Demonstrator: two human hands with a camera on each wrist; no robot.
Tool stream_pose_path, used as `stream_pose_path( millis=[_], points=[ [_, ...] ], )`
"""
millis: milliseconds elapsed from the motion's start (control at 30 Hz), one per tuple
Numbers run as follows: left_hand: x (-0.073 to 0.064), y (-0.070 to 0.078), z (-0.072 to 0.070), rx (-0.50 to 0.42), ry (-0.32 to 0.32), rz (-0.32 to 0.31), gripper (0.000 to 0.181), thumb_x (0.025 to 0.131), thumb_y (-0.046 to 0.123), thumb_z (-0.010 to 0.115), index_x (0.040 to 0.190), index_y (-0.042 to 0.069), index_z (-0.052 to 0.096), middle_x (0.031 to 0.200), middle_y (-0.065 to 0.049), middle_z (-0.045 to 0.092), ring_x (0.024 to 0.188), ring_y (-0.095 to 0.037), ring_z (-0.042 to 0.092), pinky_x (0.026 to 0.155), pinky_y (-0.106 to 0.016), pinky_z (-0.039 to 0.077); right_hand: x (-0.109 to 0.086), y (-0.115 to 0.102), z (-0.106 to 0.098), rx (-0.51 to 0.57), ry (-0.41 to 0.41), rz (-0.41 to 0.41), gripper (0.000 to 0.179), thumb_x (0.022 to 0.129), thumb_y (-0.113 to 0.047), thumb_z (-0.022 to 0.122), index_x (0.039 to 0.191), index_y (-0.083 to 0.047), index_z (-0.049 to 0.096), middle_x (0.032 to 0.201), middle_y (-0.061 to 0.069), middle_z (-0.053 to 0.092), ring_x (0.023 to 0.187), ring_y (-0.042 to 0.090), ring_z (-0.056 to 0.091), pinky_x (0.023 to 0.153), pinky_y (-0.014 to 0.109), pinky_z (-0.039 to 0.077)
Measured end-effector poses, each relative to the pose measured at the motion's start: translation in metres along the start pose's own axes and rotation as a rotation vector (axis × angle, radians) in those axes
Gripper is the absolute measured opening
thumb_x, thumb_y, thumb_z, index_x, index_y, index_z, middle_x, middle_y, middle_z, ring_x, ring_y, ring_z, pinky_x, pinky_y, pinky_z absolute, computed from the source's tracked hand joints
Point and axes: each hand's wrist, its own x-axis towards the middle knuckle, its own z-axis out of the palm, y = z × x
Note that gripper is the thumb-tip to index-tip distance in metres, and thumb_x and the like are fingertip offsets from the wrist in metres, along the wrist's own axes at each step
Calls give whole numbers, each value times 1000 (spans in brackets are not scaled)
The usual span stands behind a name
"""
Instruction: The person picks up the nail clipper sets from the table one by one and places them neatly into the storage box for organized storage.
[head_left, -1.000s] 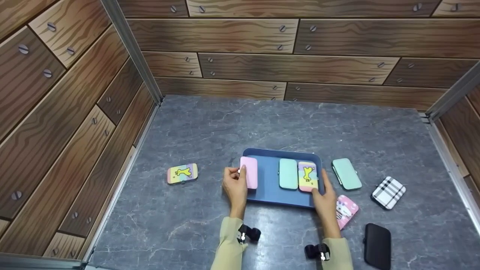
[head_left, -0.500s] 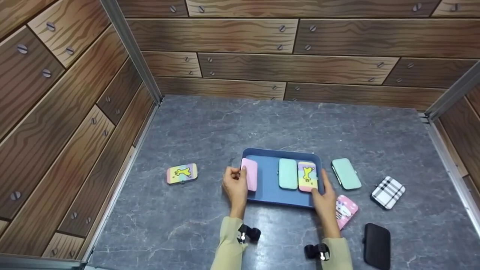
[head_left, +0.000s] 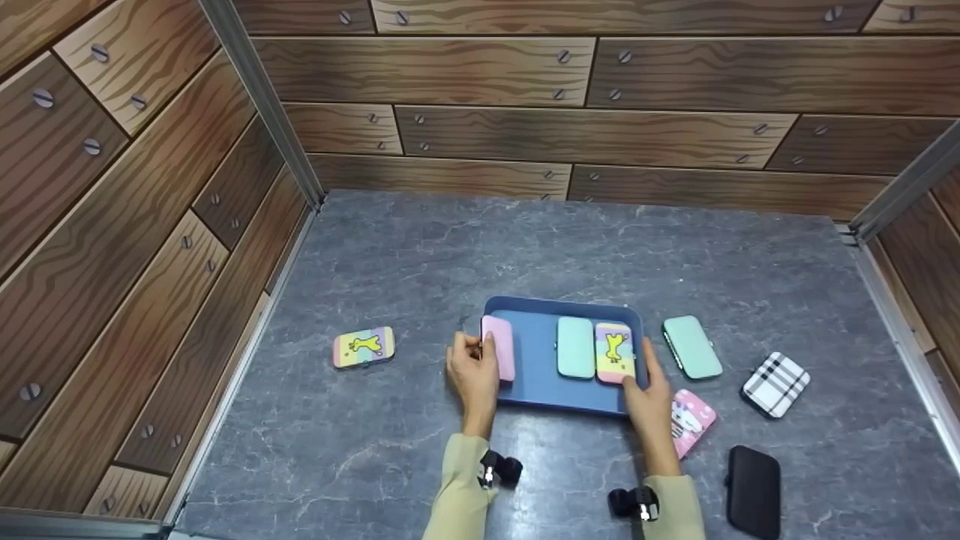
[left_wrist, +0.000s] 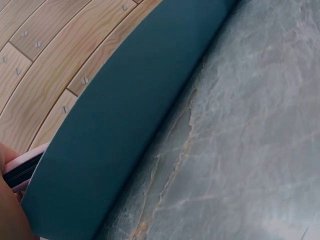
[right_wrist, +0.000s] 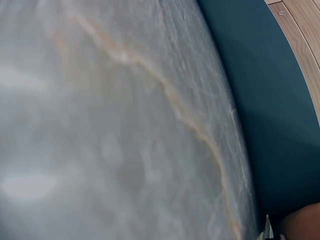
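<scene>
My left hand (head_left: 474,379) pinches a small pink hinged case (head_left: 502,352) at the left end of a blue tray (head_left: 535,390), thumb on top. In the left wrist view the edge of the pink case (left_wrist: 26,162), with a dark seam, shows past the tray's outer wall (left_wrist: 115,110). My right hand (head_left: 651,397) grips the tray's right end, its thumb at the lower corner of a giraffe-print case (head_left: 616,352) and its fingers along the outside. Beside that case, in the tray, lies a mint green case (head_left: 576,347).
Right of the tray lie another mint case (head_left: 694,347), a plaid case (head_left: 778,385) and a black case (head_left: 754,491). A pink patterned case (head_left: 691,421) is partly hidden by my right hand. A second giraffe case (head_left: 364,347) lies left. Wood-patterned walls (head_left: 480,71) enclose the grey surface.
The pink case has tilted and settled slightly lower at the tray's left end, with my left hand shifting slightly right. My right hand and the other cases stay put.
</scene>
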Motion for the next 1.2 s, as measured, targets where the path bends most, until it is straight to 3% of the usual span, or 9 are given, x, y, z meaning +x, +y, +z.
stream_pose_path(
  millis=[400, 867, 1200],
  points=[
    [-1, 0, 1, 83, -12, 57, 29, 81, 15, 80, 70, 11, 53, 60, 6, 49, 67, -19, 48, 61, -36, 37, 2, 0, 1, -3, -3, 15, 74, 91, 2, 48, 158, -18, 25, 163, 8, 22, 150, 29, 15, 120, 45, 13],
    [-2, -1, 2, 142, -30, 72, 28, 79, 19, 82, 72, 12, 56, 62, 6, 52, 69, -18, 50, 61, -35, 39, 3, 1, 0, -7, -12, 24, 74, 92, 1, 49, 159, -20, 24, 164, 7, 20, 150, 30, 13, 120, 46, 12],
    [-4, -1, 3, 236, -44, 76, 28, 82, 24, 81, 73, 15, 56, 63, 7, 50, 67, -19, 49, 61, -38, 40, 2, 1, 0, -8, -11, 15, 74, 92, 3, 49, 158, -17, 25, 163, 9, 21, 149, 30, 14, 120, 45, 13]
  ],
)
